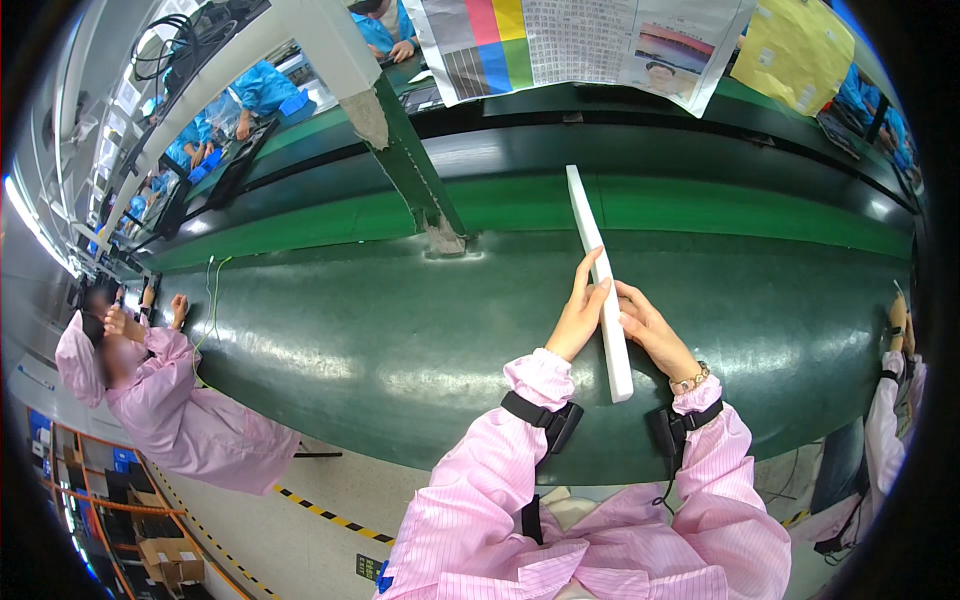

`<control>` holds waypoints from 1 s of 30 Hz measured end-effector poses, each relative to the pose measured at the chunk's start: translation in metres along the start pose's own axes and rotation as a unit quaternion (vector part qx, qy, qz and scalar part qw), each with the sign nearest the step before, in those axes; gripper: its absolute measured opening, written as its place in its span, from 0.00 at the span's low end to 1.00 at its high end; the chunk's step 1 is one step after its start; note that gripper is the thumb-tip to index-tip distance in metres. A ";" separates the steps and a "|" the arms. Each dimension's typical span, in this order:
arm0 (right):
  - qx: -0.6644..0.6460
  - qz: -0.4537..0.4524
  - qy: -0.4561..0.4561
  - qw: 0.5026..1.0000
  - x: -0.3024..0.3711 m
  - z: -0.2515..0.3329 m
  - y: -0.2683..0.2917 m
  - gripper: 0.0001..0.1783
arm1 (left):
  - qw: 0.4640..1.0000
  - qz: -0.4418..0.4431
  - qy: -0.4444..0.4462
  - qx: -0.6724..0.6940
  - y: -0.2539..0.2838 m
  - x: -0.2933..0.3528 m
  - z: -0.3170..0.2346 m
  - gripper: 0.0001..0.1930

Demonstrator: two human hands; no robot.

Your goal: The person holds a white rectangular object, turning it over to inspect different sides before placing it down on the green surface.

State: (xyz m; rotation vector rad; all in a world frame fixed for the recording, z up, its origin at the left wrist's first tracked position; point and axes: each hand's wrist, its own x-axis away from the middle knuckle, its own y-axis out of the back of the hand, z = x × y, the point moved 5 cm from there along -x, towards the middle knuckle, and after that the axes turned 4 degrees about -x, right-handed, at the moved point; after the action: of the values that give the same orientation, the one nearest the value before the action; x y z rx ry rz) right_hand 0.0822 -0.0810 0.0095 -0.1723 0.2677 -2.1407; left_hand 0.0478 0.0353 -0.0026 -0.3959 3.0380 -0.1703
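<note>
A long, thin white slab stands nearly edge-on to me above the green bench, its far end pointing away and its near end toward my body. I cannot make out whether it is a flat box or a panel. My left hand presses its fingers on the slab's left side, about halfway along. Against the right side lies my right hand, fingers curled and partly hidden by the slab. Both hands grip it between them.
The green bench top spreads around my hands. Beyond it rises a green post, with a printed chart and a yellow sheet hanging above. A co-worker in pink sits left beside a thin cable; another person's arm shows right.
</note>
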 end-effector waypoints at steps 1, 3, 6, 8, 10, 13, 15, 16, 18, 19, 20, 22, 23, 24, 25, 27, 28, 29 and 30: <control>0.000 0.000 0.001 1.000 0.000 0.000 0.000 0.35 | 1.000 0.000 0.000 0.000 0.000 0.000 0.000 0.25; 0.000 0.001 0.002 1.000 0.000 0.000 0.000 0.35 | 1.000 -0.002 0.001 0.000 0.000 0.000 -0.001 0.25; 0.000 -0.002 0.000 1.000 0.000 0.000 0.000 0.35 | 1.000 -0.002 0.002 0.006 0.000 0.000 0.000 0.25; 0.001 0.002 -0.002 1.000 0.000 -0.002 0.001 0.35 | 1.000 -0.003 0.000 0.004 -0.001 0.000 -0.001 0.25; -0.002 0.002 -0.005 1.000 0.000 -0.001 0.000 0.35 | 1.000 -0.005 -0.002 0.001 0.000 0.000 -0.001 0.25; -0.002 -0.001 -0.008 1.000 0.000 -0.001 0.001 0.36 | 1.000 -0.001 -0.003 -0.001 0.001 -0.001 0.002 0.25; 0.000 -0.002 -0.008 1.000 0.000 -0.002 0.001 0.36 | 1.000 0.001 -0.002 0.007 0.000 -0.001 0.003 0.25; -0.001 -0.001 -0.006 1.000 -0.001 -0.001 0.001 0.36 | 1.000 0.001 -0.002 0.007 0.000 -0.001 0.002 0.25; -0.001 0.000 -0.003 1.000 -0.001 -0.001 0.001 0.35 | 1.000 0.001 -0.003 0.007 0.000 0.000 0.000 0.25; -0.001 0.000 -0.003 1.000 -0.001 -0.001 0.000 0.35 | 1.000 0.001 -0.003 0.007 0.000 0.000 0.000 0.25; -0.001 -0.001 -0.004 1.000 -0.001 0.000 0.000 0.35 | 1.000 0.001 -0.005 0.008 0.000 0.000 -0.001 0.25; 0.002 -0.001 -0.003 1.000 0.000 0.001 -0.001 0.35 | 1.000 0.002 -0.006 0.010 -0.001 0.000 -0.001 0.25; 0.004 -0.001 -0.003 1.000 0.000 0.001 -0.001 0.35 | 1.000 0.003 -0.003 0.011 -0.001 0.000 -0.001 0.25; 0.004 -0.001 -0.003 1.000 0.000 0.000 0.000 0.35 | 1.000 0.004 -0.001 0.012 -0.001 0.000 -0.001 0.25; 0.004 0.001 -0.002 1.000 0.000 -0.001 0.001 0.35 | 1.000 0.004 -0.001 0.012 -0.001 0.000 0.000 0.25; 0.004 0.002 -0.001 1.000 0.000 -0.001 0.001 0.35 | 1.000 0.000 -0.009 0.000 0.000 -0.001 0.001 0.25; 0.003 0.002 -0.001 1.000 0.000 -0.001 0.000 0.35 | 1.000 0.000 -0.009 0.000 0.000 -0.001 0.001 0.25; 0.001 0.001 -0.001 1.000 0.000 0.000 0.000 0.35 | 1.000 0.001 -0.008 0.001 0.000 -0.001 0.001 0.25; 0.001 0.001 -0.001 1.000 0.000 0.000 0.000 0.35 | 1.000 0.002 -0.007 0.002 0.001 -0.001 0.002 0.25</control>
State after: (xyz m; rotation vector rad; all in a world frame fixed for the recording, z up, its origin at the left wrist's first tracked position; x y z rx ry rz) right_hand 0.0820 -0.0806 0.0091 -0.1719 0.2644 -2.1392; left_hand 0.0485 0.0358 -0.0045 -0.3881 3.0236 -0.1734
